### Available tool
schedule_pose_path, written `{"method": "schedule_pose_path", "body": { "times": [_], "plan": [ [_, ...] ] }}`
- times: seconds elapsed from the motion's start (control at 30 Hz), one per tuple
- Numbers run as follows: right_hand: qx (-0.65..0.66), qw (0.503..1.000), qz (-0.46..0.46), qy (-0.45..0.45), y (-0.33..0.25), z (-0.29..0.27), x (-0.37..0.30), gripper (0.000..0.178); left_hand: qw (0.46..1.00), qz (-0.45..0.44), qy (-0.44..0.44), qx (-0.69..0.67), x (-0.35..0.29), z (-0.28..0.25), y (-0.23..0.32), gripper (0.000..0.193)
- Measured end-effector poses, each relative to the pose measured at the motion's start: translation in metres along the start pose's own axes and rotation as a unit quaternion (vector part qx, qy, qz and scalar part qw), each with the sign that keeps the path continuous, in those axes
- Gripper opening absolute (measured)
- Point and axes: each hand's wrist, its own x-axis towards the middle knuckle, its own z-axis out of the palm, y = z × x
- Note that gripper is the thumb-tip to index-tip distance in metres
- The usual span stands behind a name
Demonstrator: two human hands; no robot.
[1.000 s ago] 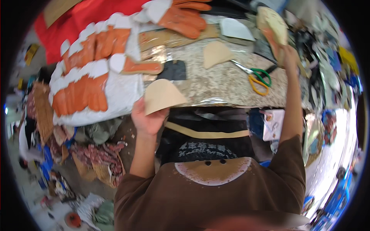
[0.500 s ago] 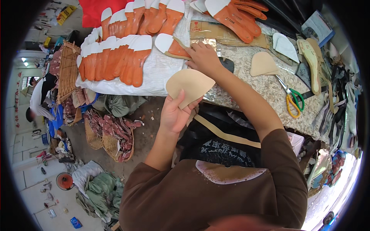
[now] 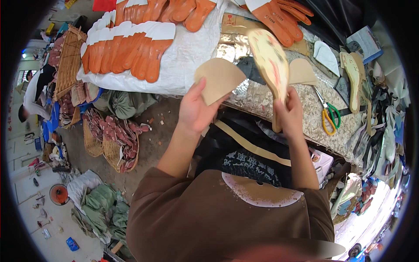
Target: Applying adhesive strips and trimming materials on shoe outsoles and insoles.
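My left hand is closed on a tan, rounded sheet piece, thumb on its near face and fingers behind. It is held above the table's near edge. Upright in my right hand stands an insole, gripped by its narrower lower part. The insole's pale yellow face, blotched with red and dark marks, is toward me. Behind it, partly covered, a similar tan piece lies on the table. Scissors with one yellow and one green handle rest to the right of that piece.
Orange insoles with white ends lie in overlapping rows on white sheeting at the left. More orange insoles lie at the back. Scraps hang at the right. Baskets stand on the floor, and a person is far left.
My right hand has picked up the insole from the white sheeting and brought it right and nearer, turning its pale face toward me. My left hand still holds the tan piece, slightly higher.
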Motion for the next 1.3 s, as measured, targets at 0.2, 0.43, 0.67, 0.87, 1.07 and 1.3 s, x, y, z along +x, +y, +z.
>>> {"method": "schedule_pose_path", "body": {
  "times": [0.2,0.43,0.67,0.87,1.07,1.3],
  "plan": [
    [-0.142,0.981,-0.115,0.058,0.034,-0.004,-0.057,0.049,0.992,-0.095,-0.076,-0.046,0.002,0.034,-0.030,0.047],
    [-0.144,0.977,-0.132,0.082,0.039,-0.009,-0.068,0.050,0.988,-0.089,-0.129,-0.014,-0.005,0.053,-0.039,0.048],
    [-0.130,0.978,-0.138,0.084,0.038,-0.008,-0.066,0.048,0.983,-0.077,-0.165,-0.017,-0.009,0.057,-0.042,0.047],
    [-0.130,0.977,-0.146,0.089,0.037,-0.007,-0.067,0.048,0.984,-0.073,-0.160,-0.007,-0.011,0.058,-0.043,0.048],
    [-0.136,0.976,-0.145,0.091,0.036,-0.008,-0.069,0.048,0.985,-0.073,-0.156,0.007,-0.012,0.060,-0.045,0.049],
    [-0.094,0.979,-0.148,0.105,0.038,-0.008,-0.069,0.047,0.989,-0.074,-0.129,0.017,-0.012,0.057,-0.044,0.050]
  ]
}}
